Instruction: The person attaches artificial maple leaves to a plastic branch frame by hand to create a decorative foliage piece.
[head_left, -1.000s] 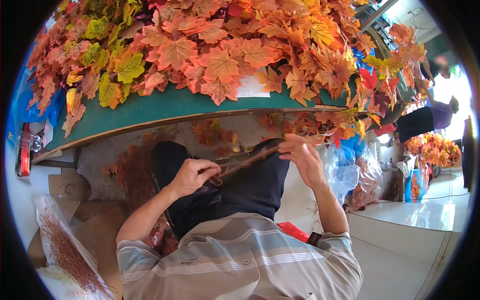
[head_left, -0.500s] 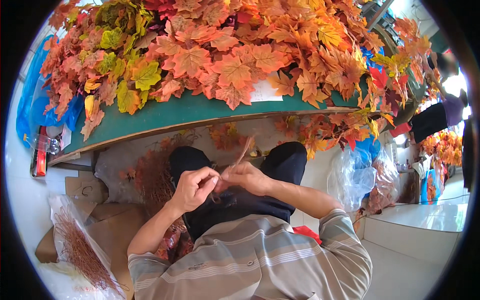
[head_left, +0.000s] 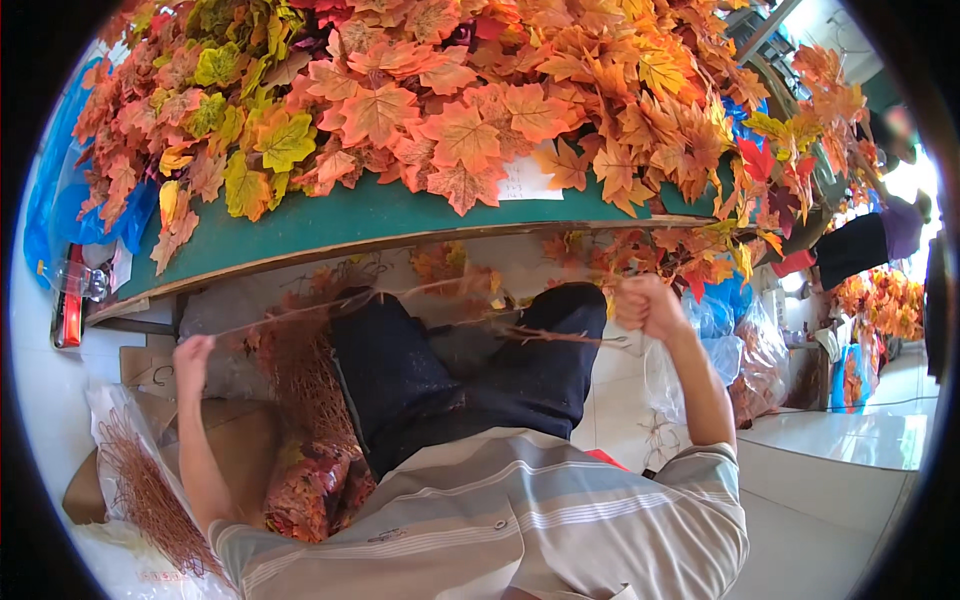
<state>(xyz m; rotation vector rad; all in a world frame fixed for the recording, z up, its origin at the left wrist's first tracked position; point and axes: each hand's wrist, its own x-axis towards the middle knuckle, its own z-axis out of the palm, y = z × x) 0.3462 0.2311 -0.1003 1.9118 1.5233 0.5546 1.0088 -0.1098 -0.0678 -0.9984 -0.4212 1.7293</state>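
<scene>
In the head view, two bare hands are spread wide apart across the middle of the frame: the left hand (head_left: 192, 358) at centre left is pinched shut on the end of a thin, pale, blurred stem (head_left: 330, 305) that runs in a long shallow line toward the middle, while the right hand (head_left: 650, 305) at centre right is clenched in a fist around one end of a thin brown twig-like stem (head_left: 560, 338), wiry and slightly bent, lying over the lap. Whether the two stems are one piece cannot be told where they blur over the dark trousers (head_left: 470, 370). Across the upper half curves a green-topped desk (head_left: 330, 225) with a wooden edge, heaped with flat, lobed fabric maple leaves (head_left: 450, 110) in orange, rust, yellow and green, too many to count; a white paper slip (head_left: 525, 180) shows among them. At lower left a clear plastic bag (head_left: 120, 440) holds a dense bundle of thin reddish-brown wire stems (head_left: 150, 500), beside brown cardboard (head_left: 240, 440). The striped shirt (head_left: 500, 530), beige and grey, fills the lower centre. More clear bags (head_left: 750, 350) sit on the pale tiled floor (head_left: 850, 440) at right.
</scene>
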